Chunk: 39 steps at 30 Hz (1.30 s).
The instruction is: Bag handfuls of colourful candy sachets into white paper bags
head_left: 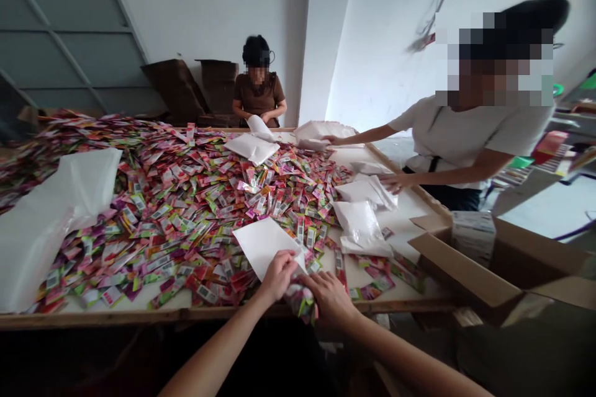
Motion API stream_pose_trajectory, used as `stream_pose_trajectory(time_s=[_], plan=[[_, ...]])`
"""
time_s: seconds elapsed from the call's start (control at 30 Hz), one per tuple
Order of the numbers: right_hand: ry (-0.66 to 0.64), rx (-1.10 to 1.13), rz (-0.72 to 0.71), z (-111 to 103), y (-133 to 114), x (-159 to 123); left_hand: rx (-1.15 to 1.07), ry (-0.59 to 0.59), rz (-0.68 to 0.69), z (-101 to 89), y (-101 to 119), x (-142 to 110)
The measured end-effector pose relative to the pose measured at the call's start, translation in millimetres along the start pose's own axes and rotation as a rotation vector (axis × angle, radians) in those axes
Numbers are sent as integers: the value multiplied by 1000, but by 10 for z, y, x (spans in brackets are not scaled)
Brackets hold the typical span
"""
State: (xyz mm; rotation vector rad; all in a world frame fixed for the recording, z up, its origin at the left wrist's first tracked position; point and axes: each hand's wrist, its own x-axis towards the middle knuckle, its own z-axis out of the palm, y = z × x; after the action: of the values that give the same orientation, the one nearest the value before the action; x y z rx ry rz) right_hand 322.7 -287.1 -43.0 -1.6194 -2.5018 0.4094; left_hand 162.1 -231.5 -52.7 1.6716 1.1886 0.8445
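Observation:
At the near edge of the table, my left hand [280, 273] pinches a white plastic bag [265, 245] by its open end. The bag lies flat on the heap, slanting away from me. My right hand [329, 296] is curled over a bunch of small colourful sachets [300, 301] at the bag's mouth, close beside my left fingers. Whether some sachets are inside the bag is hidden by my hands. A wide heap of loose sachets [186, 217] in red, green and purple covers much of the table.
White bags [362, 226] lie on the right side; a stack of flat bags [46, 223] is at left. One co-worker [479, 130] at right touches bags; another person [258, 96] handles one at the far edge. An open cardboard box [470, 267] stands at the right corner.

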Motion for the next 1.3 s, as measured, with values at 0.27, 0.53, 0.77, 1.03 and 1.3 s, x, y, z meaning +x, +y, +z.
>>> stream_pose_trajectory(time_s=[0.27, 0.53, 0.77, 1.03, 1.3], plan=[[85, -174, 396, 154, 2, 233, 71, 76, 100, 149, 136, 44], [-37, -220, 284, 137, 35, 395, 522, 4, 406, 322, 276, 158], [8, 44, 307, -175, 80, 479, 965, 75, 554, 134, 478, 138], [266, -50, 551, -56, -168, 479, 1081, -101, 558, -70, 495, 147], [440, 242, 739, -80, -141, 555, 972, 278, 521, -134, 365, 127]])
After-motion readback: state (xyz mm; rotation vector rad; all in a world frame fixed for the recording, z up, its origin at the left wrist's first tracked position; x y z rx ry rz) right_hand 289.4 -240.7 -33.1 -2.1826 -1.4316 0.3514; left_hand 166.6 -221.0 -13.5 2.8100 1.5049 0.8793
